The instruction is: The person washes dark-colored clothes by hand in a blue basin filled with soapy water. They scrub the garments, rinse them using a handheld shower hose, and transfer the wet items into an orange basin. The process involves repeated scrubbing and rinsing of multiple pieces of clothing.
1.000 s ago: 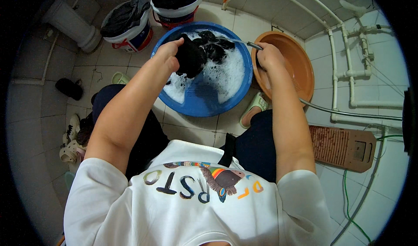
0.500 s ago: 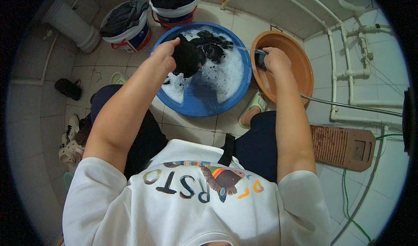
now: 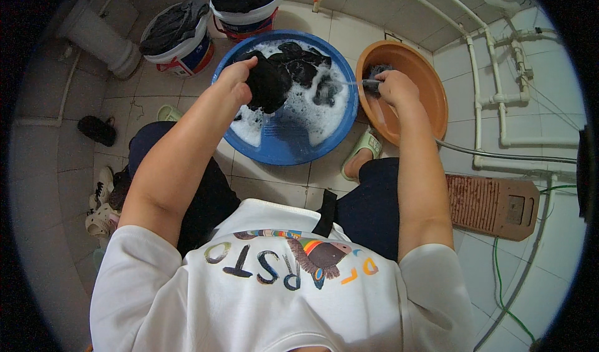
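A blue washtub (image 3: 279,156) with a ribbed front slope holds white suds (image 3: 331,118) and bunched black clothes (image 3: 301,71). Over its left part, my left hand (image 3: 240,81) is closed on a black cloth (image 3: 268,89), whose exact kind I cannot make out. My right hand (image 3: 398,89) grips a shower head (image 3: 372,81) above the orange basin (image 3: 438,102), with fingers wrapped round its handle. From the shower head a thin water stream runs left into the washtub. A grey hose (image 3: 499,153) trails to the right from beneath my right forearm.
Two buckets of dark clothes, one at left (image 3: 181,59) and one behind the tub (image 3: 246,20), stand close by. A brown washboard (image 3: 490,207) lies at right. White pipes (image 3: 477,102) line the right wall. Shoes (image 3: 100,193) sit at left.
The water stream now reaches farther over the tub, wetting the suds and clothes at its right side. The shower head has turned slightly. My left hand stays nearly still with the black cloth.
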Demonstrator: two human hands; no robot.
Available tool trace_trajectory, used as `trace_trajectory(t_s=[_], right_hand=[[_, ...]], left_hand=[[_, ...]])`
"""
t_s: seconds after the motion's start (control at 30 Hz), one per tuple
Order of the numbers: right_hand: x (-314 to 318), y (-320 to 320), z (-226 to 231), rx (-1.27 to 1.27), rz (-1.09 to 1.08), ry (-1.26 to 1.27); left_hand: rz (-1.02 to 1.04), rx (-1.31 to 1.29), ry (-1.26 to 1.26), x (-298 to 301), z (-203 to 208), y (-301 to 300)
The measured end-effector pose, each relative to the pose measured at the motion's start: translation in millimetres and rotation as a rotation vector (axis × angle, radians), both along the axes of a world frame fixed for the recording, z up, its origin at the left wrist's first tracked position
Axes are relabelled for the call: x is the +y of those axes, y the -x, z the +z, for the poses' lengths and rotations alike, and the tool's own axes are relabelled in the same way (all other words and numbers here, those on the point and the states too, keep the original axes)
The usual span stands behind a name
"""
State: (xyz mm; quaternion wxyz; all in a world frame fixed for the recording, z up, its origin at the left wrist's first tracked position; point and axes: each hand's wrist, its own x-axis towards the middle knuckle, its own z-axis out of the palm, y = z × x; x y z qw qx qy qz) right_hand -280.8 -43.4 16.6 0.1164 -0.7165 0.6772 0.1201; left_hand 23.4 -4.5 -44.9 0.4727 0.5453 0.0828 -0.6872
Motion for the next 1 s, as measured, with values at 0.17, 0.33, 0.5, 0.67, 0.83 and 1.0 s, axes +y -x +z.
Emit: trace_trajectory(t_s=[0.17,0.33,0.5,0.67,0.83,1.0], right_hand=[[1.4,3.0,2.4,-0.035,-0.051,-0.054],[-5.9,1.3,-4.1,-0.140,0.025,-0.065],[-9.4,-12.6,-25.7,-0.310,0.144,-0.073],[3.4,-43.3,-40.1,-0.351,0.252,-0.123],[12.9,-65.7,-41.2,-0.448,0.383,-0.200],[18.3,-82.7,-36.9,-0.447,0.429,-0.271]], left_hand=[[0.014,-0.008,-0.027,-4.0,-6.4,-3.9],[0.080,0.057,0.023,-0.9,25.1,-13.1],[0.051,-0.148,0.222,12.8,66.4,-36.9],[0.170,-0.207,0.347,23.6,82.5,-58.3],[0.198,-0.191,0.199,20.4,69.8,-74.3],[0.222,-0.035,0.087,22.1,63.1,-77.4]])
